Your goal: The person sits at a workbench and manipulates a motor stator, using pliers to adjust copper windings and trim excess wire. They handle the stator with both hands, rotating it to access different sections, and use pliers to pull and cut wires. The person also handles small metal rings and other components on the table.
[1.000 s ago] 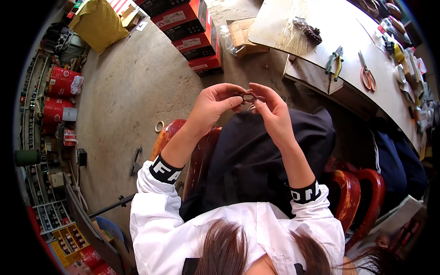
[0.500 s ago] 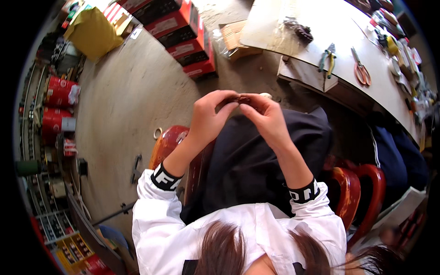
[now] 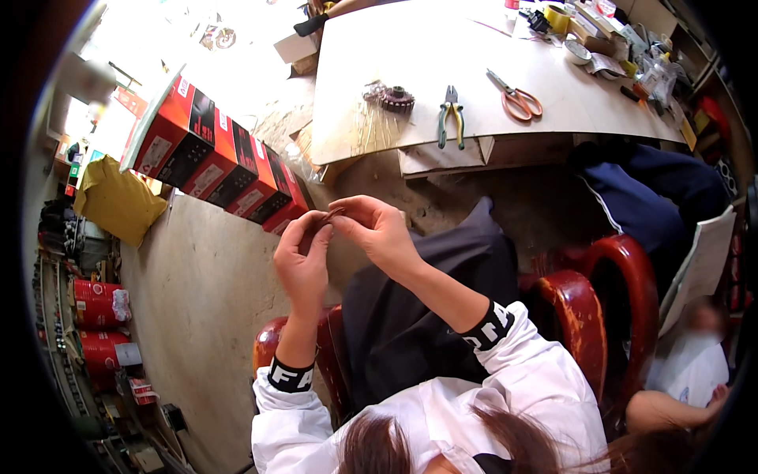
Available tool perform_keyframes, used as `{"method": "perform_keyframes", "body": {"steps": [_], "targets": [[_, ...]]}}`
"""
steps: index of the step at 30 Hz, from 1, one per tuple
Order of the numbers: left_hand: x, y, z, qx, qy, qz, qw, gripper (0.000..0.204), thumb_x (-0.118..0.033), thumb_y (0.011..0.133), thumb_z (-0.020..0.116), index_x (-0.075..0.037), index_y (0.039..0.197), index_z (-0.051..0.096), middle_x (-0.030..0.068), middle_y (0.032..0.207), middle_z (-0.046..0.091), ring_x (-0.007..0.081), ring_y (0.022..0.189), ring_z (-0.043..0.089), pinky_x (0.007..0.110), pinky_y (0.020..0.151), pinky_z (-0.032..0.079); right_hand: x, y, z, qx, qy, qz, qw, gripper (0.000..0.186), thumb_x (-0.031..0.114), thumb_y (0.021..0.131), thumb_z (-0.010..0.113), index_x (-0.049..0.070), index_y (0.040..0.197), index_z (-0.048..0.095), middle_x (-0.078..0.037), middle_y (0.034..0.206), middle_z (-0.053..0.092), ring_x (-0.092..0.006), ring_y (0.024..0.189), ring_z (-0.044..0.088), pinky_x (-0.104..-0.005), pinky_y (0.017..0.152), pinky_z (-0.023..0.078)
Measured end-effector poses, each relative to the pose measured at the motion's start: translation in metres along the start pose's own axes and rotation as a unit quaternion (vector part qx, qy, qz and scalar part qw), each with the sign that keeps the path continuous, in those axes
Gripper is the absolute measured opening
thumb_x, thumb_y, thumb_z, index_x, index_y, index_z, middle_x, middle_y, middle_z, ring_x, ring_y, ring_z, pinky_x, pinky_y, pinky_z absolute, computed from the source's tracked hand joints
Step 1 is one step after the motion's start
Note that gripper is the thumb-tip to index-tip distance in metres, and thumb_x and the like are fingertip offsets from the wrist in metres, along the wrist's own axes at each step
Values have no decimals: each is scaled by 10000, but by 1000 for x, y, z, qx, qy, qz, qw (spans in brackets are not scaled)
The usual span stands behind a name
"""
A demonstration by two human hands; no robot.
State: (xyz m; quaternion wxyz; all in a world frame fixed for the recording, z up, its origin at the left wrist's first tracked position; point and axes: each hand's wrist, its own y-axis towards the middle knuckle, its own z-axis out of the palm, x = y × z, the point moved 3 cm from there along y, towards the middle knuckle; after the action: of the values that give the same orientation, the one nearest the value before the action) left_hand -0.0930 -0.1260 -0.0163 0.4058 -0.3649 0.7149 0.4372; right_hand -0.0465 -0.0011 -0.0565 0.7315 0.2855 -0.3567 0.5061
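Both my hands meet in front of me, above the floor beside the dark cloth over my lap. Between the fingertips of my left hand (image 3: 304, 257) and my right hand (image 3: 383, 233) is a small, thin reddish-brown piece (image 3: 336, 212). It looks like a bundle of strands, but the fingers cover most of it and its kind is unclear. Each hand pinches it with thumb and fingers. Beyond them, on the white table (image 3: 371, 47), lie a dark round toothed part (image 3: 396, 99) with thin wires, pliers (image 3: 451, 118) with green and yellow handles, and orange-handled scissors (image 3: 517, 101).
Red and black boxes (image 3: 237, 170) are stacked ahead left, near a yellow bag (image 3: 118, 197). Red drums (image 3: 99, 304) stand far left. Wooden chairs (image 3: 572, 308) flank my right side. Another person (image 3: 671, 411) is at lower right; someone's foot (image 3: 311, 25) shows at the table's far side.
My view has turned and tilted up, showing more of the table. Both hands now appear further left and lower in the picture, still together on the reddish-brown piece.
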Motion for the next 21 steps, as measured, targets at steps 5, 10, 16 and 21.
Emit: {"method": "perform_keyframes", "body": {"steps": [5, 10, 16, 21], "targets": [[-14, 26, 49, -38, -12, 46, 998, 168, 46, 835, 670, 7, 997, 696, 39, 923, 648, 113, 869, 633, 234, 776, 511, 29, 22, -28, -51, -24, -78, 995, 182, 32, 919, 628, -28, 1091, 627, -67, 975, 694, -93, 909, 644, -227, 818, 507], [-15, 60, 94, -61, -6, 53, 997, 143, 45, 818, 691, 6, 953, 715, 45, 928, 634, 111, 827, 628, 232, 741, 510, 64, 52, -63, -73, -46, -63, 994, 133, 14, 903, 633, -55, 1016, 634, -89, 915, 706, -101, 854, 657, -228, 755, 529], [0, 119, 148, -98, -49, 95, 989, 172, 54, 793, 714, -9, 953, 724, 56, 910, 640, 125, 795, 633, 254, 673, 520, 98, 116, -106, -66, -59, 14, 996, 152, 52, 899, 649, -31, 1027, 652, -58, 923, 699, -81, 836, 633, -203, 751, 492], [29, 165, 190, -62, 101, 219, 968, 245, 81, 747, 709, -47, 955, 728, 82, 919, 633, 195, 770, 641, 289, 659, 525, 77, 169, -161, -77, 5, 64, 995, 236, 123, 903, 656, -12, 1097, 655, -48, 989, 680, -92, 897, 601, -234, 785, 469]]}}
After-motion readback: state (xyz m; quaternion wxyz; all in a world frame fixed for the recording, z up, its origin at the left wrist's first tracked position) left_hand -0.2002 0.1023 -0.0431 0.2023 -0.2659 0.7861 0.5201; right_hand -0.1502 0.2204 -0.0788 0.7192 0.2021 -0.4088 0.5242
